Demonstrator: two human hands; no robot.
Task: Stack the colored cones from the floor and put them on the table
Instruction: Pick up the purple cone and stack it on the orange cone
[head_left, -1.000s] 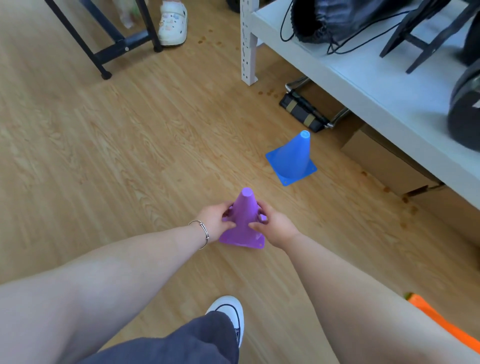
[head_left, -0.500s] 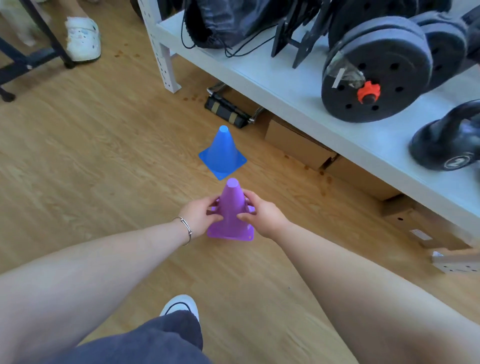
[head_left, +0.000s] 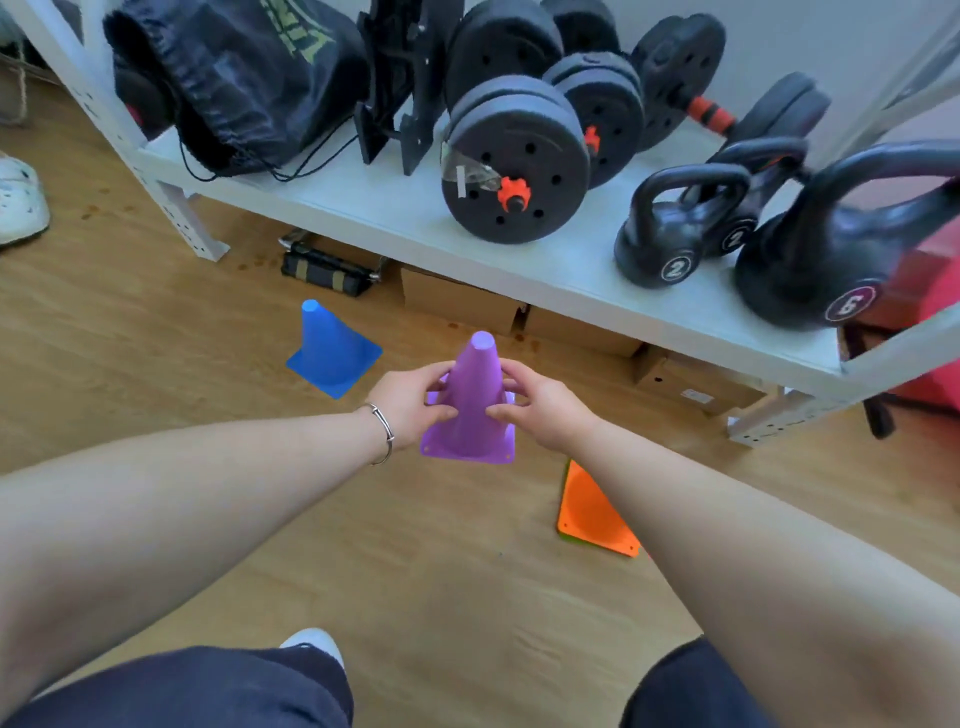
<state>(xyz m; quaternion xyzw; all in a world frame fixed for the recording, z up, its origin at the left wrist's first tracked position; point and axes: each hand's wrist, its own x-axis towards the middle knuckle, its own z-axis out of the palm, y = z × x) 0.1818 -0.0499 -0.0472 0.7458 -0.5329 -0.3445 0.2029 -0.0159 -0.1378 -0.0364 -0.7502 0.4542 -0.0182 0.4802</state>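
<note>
A purple cone (head_left: 475, 405) is held upright above the wooden floor, gripped on both sides. My left hand (head_left: 410, 402) clasps its left side and my right hand (head_left: 545, 410) clasps its right side. A blue cone (head_left: 328, 345) stands on the floor to the left, a little farther away. An orange cone (head_left: 589, 512) stands on the floor under my right forearm, which hides part of it. The low white table (head_left: 395, 213) runs across the far side of the view.
The table carries a black drawstring bag (head_left: 244, 83), weight plates (head_left: 514, 156) and kettlebells (head_left: 670, 234). Cardboard boxes (head_left: 457, 301) and a black strap bundle (head_left: 327, 270) lie under it. Another person's white shoe (head_left: 18, 202) is at far left.
Both hands have lifted the purple cone off the floor and carried it right, past the blue cone. The view swung right, bringing the orange cone and more of the table into sight.
</note>
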